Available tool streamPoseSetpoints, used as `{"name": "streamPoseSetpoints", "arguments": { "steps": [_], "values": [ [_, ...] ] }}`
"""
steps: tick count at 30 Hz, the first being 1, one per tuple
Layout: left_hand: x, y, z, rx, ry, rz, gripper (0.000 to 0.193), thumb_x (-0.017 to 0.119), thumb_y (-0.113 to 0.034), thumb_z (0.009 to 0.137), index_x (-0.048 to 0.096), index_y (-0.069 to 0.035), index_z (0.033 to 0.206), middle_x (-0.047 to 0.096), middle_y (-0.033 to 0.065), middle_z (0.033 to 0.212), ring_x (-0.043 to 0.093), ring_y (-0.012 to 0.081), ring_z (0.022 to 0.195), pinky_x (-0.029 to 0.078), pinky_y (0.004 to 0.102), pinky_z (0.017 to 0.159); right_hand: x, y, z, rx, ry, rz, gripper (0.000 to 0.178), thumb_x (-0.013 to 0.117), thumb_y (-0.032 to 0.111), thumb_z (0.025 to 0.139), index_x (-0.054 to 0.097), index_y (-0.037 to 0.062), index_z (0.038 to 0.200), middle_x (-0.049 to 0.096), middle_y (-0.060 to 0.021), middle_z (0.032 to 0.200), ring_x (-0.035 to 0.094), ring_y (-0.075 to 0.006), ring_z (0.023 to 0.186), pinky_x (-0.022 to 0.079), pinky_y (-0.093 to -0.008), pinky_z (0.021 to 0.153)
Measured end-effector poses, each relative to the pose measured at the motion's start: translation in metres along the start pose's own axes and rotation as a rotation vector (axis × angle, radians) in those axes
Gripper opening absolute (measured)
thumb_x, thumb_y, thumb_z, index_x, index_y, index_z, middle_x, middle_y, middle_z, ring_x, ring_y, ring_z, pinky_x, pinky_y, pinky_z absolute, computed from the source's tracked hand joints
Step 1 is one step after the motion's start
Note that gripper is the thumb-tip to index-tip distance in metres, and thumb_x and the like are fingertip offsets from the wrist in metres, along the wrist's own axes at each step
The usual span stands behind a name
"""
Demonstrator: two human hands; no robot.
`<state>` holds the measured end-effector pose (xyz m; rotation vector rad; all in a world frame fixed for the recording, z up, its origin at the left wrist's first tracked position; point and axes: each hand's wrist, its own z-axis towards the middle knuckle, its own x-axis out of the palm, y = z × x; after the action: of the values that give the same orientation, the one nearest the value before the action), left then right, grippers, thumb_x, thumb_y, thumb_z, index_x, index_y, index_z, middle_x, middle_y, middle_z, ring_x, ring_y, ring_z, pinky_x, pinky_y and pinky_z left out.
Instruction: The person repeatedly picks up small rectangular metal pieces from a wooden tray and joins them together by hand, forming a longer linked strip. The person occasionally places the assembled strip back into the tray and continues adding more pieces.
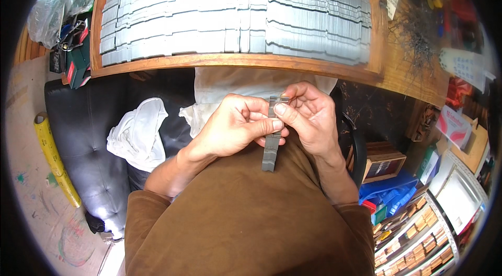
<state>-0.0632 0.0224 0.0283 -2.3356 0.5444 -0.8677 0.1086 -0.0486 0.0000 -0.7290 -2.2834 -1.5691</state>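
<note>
A narrow row of thin grey metal pieces (270, 153), pressed together into a strip, is held upright in front of my brown shirt. My left hand (232, 125) is closed round its middle, thumb on the near face and fingers behind. At the top end, my right hand (314, 119) pinches the strip between thumb and fingers. Beyond my hands stands a shallow wooden tray (235, 60) filled with long rows of similar grey metal pieces (319, 22). The fingers hide part of the strip's upper half.
A black padded seat (83, 145) with a crumpled white cloth (138, 135) is at left, beside a yellow tube (56, 161). At right are a wooden table (418, 77), a small wooden box (384, 161), blue plastic (392, 192) and a rack of small blocks (418, 234).
</note>
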Motion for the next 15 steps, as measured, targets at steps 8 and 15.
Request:
{"name": "streamPoseSetpoints", "arguments": {
  "steps": [8,15],
  "values": [
    [-0.001,0.003,0.0007,-0.003,-0.004,-0.03,0.017,0.066,-0.011,0.096,0.07,0.003,0.105,0.074,0.0094,0.091,0.071,0.0131,0.079,0.056,0.0238,0.066,-0.0034,0.0048,-0.0017,0.069,-0.008,-0.057,0.01,0.066,-0.001,0.092,0.062,-0.0057,0.1,0.067,-0.0062,0.083,0.06,-0.0055,0.065,0.05,-0.0187,0.057],
    [-0.0025,0.002,0.0012,-0.02,0.009,-0.014,0.016,0.066,-0.011,0.095,0.071,0.003,0.103,0.074,0.0086,0.091,0.071,0.0129,0.079,0.056,0.0231,0.065,-0.0062,0.0072,-0.0018,0.115,0.024,-0.128,0.008,0.065,0.002,0.093,0.066,-0.0055,0.091,0.067,-0.0057,0.081,0.059,-0.0057,0.064,0.048,-0.0199,0.055]
  ]
}}
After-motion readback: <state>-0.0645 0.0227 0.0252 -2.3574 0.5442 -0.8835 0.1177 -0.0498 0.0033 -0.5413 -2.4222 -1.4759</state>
